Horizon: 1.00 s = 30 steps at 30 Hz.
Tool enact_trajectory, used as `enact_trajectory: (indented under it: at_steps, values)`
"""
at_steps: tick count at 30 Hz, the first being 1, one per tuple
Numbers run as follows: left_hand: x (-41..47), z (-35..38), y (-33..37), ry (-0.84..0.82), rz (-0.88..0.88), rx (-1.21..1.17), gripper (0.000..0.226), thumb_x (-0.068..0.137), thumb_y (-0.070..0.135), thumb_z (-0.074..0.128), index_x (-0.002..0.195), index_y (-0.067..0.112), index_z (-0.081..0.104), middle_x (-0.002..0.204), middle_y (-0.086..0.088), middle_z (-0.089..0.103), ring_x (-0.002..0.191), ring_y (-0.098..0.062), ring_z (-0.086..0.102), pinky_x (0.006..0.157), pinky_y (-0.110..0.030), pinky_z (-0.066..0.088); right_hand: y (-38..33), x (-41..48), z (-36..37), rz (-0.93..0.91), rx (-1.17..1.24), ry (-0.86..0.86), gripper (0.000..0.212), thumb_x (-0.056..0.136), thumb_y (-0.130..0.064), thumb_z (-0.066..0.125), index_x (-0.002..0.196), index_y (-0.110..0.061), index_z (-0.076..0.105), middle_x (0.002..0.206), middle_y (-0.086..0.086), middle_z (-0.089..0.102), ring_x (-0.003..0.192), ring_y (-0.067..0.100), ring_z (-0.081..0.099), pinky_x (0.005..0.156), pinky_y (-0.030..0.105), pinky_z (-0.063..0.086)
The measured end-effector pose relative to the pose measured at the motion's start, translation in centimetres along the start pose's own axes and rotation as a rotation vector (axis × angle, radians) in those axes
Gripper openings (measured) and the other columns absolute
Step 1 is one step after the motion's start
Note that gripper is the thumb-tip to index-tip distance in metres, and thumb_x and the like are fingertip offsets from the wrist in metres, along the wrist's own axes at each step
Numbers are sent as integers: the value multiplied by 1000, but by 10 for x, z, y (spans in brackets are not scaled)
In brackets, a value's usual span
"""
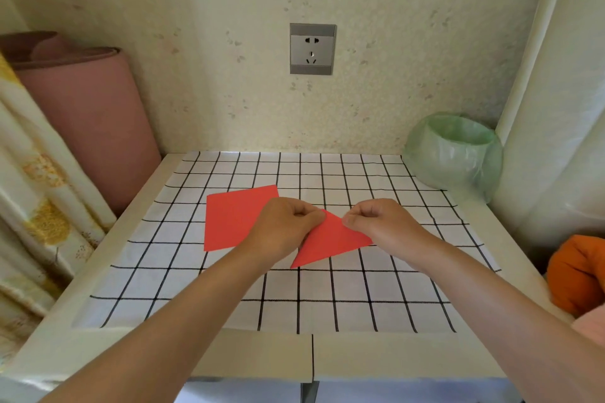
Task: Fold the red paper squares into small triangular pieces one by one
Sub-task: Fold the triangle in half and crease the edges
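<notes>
A red paper folded into a triangle (329,240) lies on the checked tablecloth (294,298) at the middle of the table. My left hand (281,226) pinches its upper left edge near the top corner. My right hand (381,219) pinches the upper right edge close beside it. The triangle's lower point reaches toward me. A flat stack of red paper squares (234,217) sits just to the left, partly hidden under my left hand.
A small bin lined with a green plastic bag (455,154) stands at the table's back right corner. A rolled pink mat (88,114) and a patterned curtain (36,193) stand left. An orange cushion (576,271) lies right. A wall socket (312,49) faces me.
</notes>
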<state>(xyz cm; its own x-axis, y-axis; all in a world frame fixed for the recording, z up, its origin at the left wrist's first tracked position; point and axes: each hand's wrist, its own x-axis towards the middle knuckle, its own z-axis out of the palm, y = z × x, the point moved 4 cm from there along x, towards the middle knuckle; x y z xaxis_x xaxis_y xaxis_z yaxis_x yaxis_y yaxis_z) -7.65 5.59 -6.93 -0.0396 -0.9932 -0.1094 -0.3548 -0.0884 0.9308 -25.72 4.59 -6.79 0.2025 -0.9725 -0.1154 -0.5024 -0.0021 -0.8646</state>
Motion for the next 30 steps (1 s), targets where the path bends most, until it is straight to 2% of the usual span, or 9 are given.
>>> enact_trajectory:
  at_steps: [3, 6, 10, 13, 17, 19, 23, 27, 30]
  values:
    - [-1, 6, -1, -62, 15, 60, 17, 92, 27, 65, 83, 18, 76, 78, -4, 75, 70, -17, 67, 74, -41, 59, -4, 0, 5, -39, 18, 17, 9, 89, -27, 70, 83, -23, 77, 83, -6, 75, 76, 3, 65, 71, 21, 49]
    - [0, 6, 0, -39, 47, 116, 20, 93, 28, 64, 79, 19, 75, 65, 8, 70, 60, -4, 61, 71, -35, 57, -5, 2, 4, -29, 28, 71, 10, 88, -26, 71, 80, -23, 77, 78, -10, 73, 71, 0, 63, 66, 18, 46]
    - [-1, 6, 0, -42, 97, 169, 21, 93, 26, 62, 80, 16, 76, 69, -4, 72, 59, -8, 62, 72, -37, 58, -5, 3, 2, -4, 39, 96, 11, 88, -26, 69, 80, -23, 76, 79, -11, 72, 74, 3, 61, 67, 20, 43]
    - [-4, 8, 2, -64, 128, 181, 21, 92, 24, 62, 79, 19, 76, 68, -2, 73, 56, -4, 60, 65, -29, 55, -7, 2, 6, -12, 41, 58, 10, 87, -27, 70, 81, -24, 77, 83, -8, 74, 77, 3, 65, 71, 20, 48]
    - [-3, 5, 6, -43, 158, 211, 21, 91, 19, 61, 76, 19, 76, 58, 10, 68, 52, 1, 57, 56, -15, 48, -9, 2, 5, -28, 137, 124, 10, 86, -20, 71, 79, -21, 78, 84, -9, 75, 81, 3, 67, 73, 20, 49]
    - [-2, 2, 6, -70, 142, 205, 21, 91, 16, 59, 77, 16, 75, 59, 8, 70, 56, -3, 64, 60, -15, 52, -8, 4, 0, 11, 214, 184, 10, 87, -19, 71, 79, -20, 78, 83, -8, 75, 80, 5, 67, 71, 21, 47]
    - [0, -10, 1, -121, 116, 162, 19, 93, 10, 58, 82, 8, 74, 71, -3, 75, 67, -17, 73, 65, -27, 60, -2, 6, -12, 104, 316, 296, 8, 86, -25, 73, 79, -23, 77, 88, -9, 73, 84, 10, 65, 71, 25, 46]
    - [3, -27, -11, -113, 96, 318, 19, 93, 14, 59, 79, 14, 72, 71, 2, 75, 67, -14, 72, 72, -35, 61, 1, 7, -24, 138, 354, 424, 10, 87, -23, 72, 78, -24, 75, 89, -12, 70, 84, 9, 62, 67, 23, 43]
    - [6, -34, -15, 18, 131, 285, 16, 95, 22, 59, 86, 20, 72, 80, 7, 75, 75, -8, 71, 76, -26, 58, 0, 7, -23, 138, 339, 389, 9, 88, -25, 72, 79, -25, 75, 90, -10, 71, 82, 10, 62, 66, 23, 43]
